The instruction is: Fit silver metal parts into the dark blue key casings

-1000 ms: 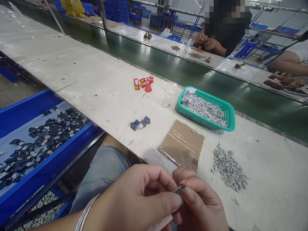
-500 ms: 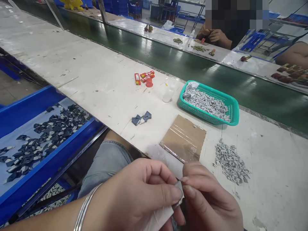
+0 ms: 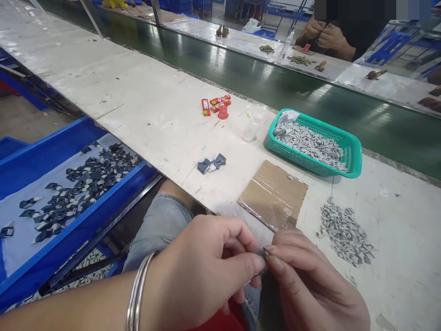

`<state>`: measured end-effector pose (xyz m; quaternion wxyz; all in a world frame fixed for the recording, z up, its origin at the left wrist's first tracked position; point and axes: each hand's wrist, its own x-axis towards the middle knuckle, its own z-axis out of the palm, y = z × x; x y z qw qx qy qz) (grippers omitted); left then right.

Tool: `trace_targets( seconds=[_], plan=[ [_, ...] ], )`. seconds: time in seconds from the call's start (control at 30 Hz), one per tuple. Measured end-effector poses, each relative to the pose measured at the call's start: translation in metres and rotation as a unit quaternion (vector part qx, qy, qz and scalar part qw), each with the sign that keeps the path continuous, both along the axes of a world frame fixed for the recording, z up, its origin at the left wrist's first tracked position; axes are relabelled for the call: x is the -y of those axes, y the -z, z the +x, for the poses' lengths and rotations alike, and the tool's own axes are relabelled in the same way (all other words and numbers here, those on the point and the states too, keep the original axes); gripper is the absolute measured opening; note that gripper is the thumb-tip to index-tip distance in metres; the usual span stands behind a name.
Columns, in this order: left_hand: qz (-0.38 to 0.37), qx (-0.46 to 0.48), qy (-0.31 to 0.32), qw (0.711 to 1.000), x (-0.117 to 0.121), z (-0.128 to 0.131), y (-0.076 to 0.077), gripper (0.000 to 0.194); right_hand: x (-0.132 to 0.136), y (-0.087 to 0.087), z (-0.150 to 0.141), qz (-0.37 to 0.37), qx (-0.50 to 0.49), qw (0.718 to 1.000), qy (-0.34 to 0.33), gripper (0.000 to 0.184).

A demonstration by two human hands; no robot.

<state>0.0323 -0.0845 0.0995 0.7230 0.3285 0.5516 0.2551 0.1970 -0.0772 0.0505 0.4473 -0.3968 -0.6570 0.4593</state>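
While both hands hang just off the white workbench (image 3: 148, 92), a blue tray (image 3: 69, 135) of dark pieces (image 3: 93, 177) sits to their left and a cardboard sheet (image 3: 274, 195) lies just ahead. The left hand (image 3: 201, 271) and right hand (image 3: 310, 287) meet, their fingertips (image 3: 270, 248) pinching a small grey piece (image 3: 261, 253) between them, mostly hidden by the grip.

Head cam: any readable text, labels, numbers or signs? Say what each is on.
No readable words or numbers.
Red-and-yellow packet: printing too small and blurred to read.
Red packet: printing too small and blurred to read.
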Motion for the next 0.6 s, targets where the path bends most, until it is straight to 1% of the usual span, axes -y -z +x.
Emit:
trace_targets(
  seconds=[0.2,0.37,0.47,0.53,0.6],
  plan=[
    [0.108,-0.124,0.034,0.986,0.003,-0.001,-0.002,0.014,0.003,0.005,-0.002,-0.018,0.002,1.0,0.008,0.017],
    [0.158,-0.169,0.037,0.972,0.004,0.001,0.002,0.012,0.005,0.009,-0.002,-0.051,-0.031,0.998,0.025,0.018],
    [0.198,-0.203,0.045,0.958,0.005,0.002,0.004,0.013,0.006,0.011,-0.002,-0.064,-0.032,0.997,0.036,0.017],
    [0.227,-0.228,0.053,0.945,0.006,0.002,0.005,0.013,0.007,0.013,-0.001,-0.067,-0.031,0.997,0.035,0.017],
    [0.236,-0.24,0.056,0.94,0.007,0.003,0.004,0.013,0.007,0.015,0.0,-0.063,-0.035,0.997,0.032,0.018]
  ],
)
